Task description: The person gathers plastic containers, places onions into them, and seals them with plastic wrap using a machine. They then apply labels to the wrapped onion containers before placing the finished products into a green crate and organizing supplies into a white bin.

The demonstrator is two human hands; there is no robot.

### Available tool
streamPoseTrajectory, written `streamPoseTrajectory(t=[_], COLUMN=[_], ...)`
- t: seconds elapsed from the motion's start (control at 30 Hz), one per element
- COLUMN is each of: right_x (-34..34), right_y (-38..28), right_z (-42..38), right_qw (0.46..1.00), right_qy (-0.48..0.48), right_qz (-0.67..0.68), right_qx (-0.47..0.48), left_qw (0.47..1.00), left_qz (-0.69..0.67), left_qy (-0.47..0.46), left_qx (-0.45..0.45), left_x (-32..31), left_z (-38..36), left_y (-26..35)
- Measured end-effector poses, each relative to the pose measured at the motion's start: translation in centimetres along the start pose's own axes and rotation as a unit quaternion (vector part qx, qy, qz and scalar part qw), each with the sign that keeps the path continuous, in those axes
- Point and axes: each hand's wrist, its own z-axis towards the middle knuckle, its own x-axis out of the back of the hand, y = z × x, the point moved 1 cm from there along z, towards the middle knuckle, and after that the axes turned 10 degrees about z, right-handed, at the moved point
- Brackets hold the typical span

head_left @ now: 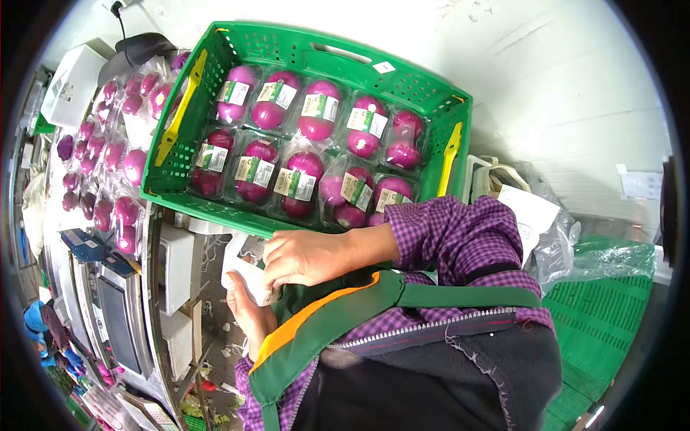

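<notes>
My left hand (248, 312) comes up from the bottom and grips a white label strip (246, 276), with its thumb along the near side. Printing shows on a small part of the strip. My right hand (305, 258) is closed over the strip's other edge, its fingertips pinched and partly hidden. Just beyond both hands stands a green crate (323, 54) with yellow handles. Inside it, clear packs of red onions (316, 111) lie in two rows, most bearing green-and-white labels. One onion pack (405, 140) at the back right shows no label.
More packed red onions (108, 154) lie on the table to the left, beside a scale (118, 323) and a dark blue card (97, 248). A white box (72, 86) stands at the back left. Clear plastic film (604, 262) covers part of a green crate (600, 330) at right.
</notes>
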Motion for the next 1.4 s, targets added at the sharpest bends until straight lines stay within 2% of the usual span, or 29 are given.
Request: streamPoseTrajectory(t=[0.07, 0.13, 0.17, 0.23, 0.27, 0.3, 0.33, 0.4, 0.43, 0.5, 0.57, 0.63, 0.67, 0.77, 0.8, 0.83, 0.9, 0.93, 0.97, 1.03, 1.07, 1.1, 1.17, 1.23, 1.3, 1.37, 1.4], right_x=[0.9, 4.0, 6.1, 12.4, 15.3, 18.2, 20.7, 23.6, 24.8, 26.1, 25.8, 25.2, 25.0, 25.1, 25.1, 25.5, 26.2, 25.9, 26.0, 26.6, 27.3, 28.0, 28.3, 27.4, 27.6, 27.6, 27.9], right_y=[-0.6, -2.3, -2.1, -3.6, -4.7, -4.7, -3.1, -2.3, -0.8, 2.3, 3.4, 4.8, 5.5, 4.7, 3.8, 4.2, 5.5, 6.3, 7.1, 7.8, 7.6, 7.2, 5.9, 5.4, 5.6, 4.8, 4.9], right_z=[0.2, -0.3, -1.3, -3.9, -4.8, -6.4, -8.9, -12.0, -14.0, -17.2, -17.5, -18.0, -18.2, -17.6, -16.9, -16.9, -17.8, -18.3, -19.2, -19.6, -19.4, -19.4, -19.4, -20.2, -20.8, -20.2, -19.9], right_qw=[0.993, 0.989, 0.983, 0.955, 0.944, 0.941, 0.914, 0.884, 0.883, 0.85, 0.832, 0.82, 0.794, 0.803, 0.787, 0.786, 0.859, 0.85, 0.849, 0.871, 0.856, 0.856, 0.811, 0.762, 0.747, 0.633, 0.646], right_qy=[0.012, 0.072, 0.092, 0.135, 0.16, 0.133, 0.12, 0.059, 0.06, -0.032, -0.038, -0.066, -0.086, -0.068, -0.063, -0.064, 0.041, 0.064, 0.065, 0.089, 0.109, 0.093, -0.045, -0.086, -0.104, -0.205, -0.195], right_qz=[0.112, 0.124, 0.143, 0.121, 0.093, -0.033, -0.084, -0.203, -0.205, -0.278, -0.288, -0.317, -0.342, -0.393, -0.423, -0.423, -0.171, -0.082, -0.083, -0.092, -0.111, -0.092, -0.054, -0.06, -0.092, -0.231, -0.232], right_qx=[-0.03, -0.033, -0.062, -0.232, -0.273, -0.308, -0.38, -0.418, -0.418, -0.447, -0.473, -0.473, -0.495, -0.442, -0.445, -0.446, -0.48, -0.517, -0.517, -0.475, -0.493, -0.501, -0.58, -0.639, -0.651, -0.71, -0.701], left_qw=[0.999, 0.997, 0.992, 0.991, 0.988, 0.988, 0.993, 0.996, 0.998, 0.995, 0.992, 0.984, 0.984, 0.993, 0.987, 0.978, 0.977, 0.976, 0.976, 0.968, 0.968, 0.967, 0.965, 0.967, 0.966, 0.964, 0.968], left_qz=[-0.027, -0.042, -0.027, 0.032, -0.024, -0.024, -0.002, 0.026, 0.031, -0.007, 0.015, 0.013, 0.012, 0.036, 0.013, -0.012, -0.013, -0.013, -0.013, -0.045, -0.045, -0.035, -0.025, -0.056, -0.066, -0.075, -0.026], left_qy=[0.023, 0.054, 0.116, 0.115, 0.141, 0.14, 0.111, 0.077, -0.008, -0.038, -0.04, -0.083, -0.081, -0.056, -0.065, -0.075, -0.079, -0.082, -0.083, -0.145, -0.143, -0.129, -0.117, -0.139, -0.17, -0.199, -0.218], left_qx=[-0.004, -0.047, -0.044, -0.06, -0.064, -0.063, -0.028, 0.027, 0.059, 0.095, 0.119, 0.158, 0.158, 0.102, 0.148, 0.193, 0.197, 0.199, 0.199, 0.202, 0.201, 0.217, 0.233, 0.206, 0.182, 0.157, 0.118], left_x=[0.3, 0.4, 1.5, 2.8, 2.3, 2.6, 3.1, 4.0, 4.5, 3.2, 1.8, 1.8, 1.8, 1.9, 2.1, 2.0, 1.4, 1.1, 1.4, 2.3, 2.8, 3.2, 3.7, 3.9, 4.0, 4.2, 4.3], left_z=[0.5, 0.7, 1.4, 1.3, 1.3, 1.0, 0.6, 0.3, -0.2, -1.0, -1.5, -1.4, -1.4, -1.5, -1.4, -1.4, -1.8, -1.9, -1.8, -1.4, -1.3, -1.3, -1.4, -1.3, -1.4, -1.8, -2.1], left_y=[-0.1, 0.9, 0.9, 1.1, 1.3, 1.2, 1.0, -0.1, -0.4, -0.5, -0.1, -0.2, -0.5, -1.0, -1.0, -1.1, -0.9, -0.8, -1.0, -1.5, -1.6, -1.8, -2.0, -2.1, -2.2, -2.3, -2.5])
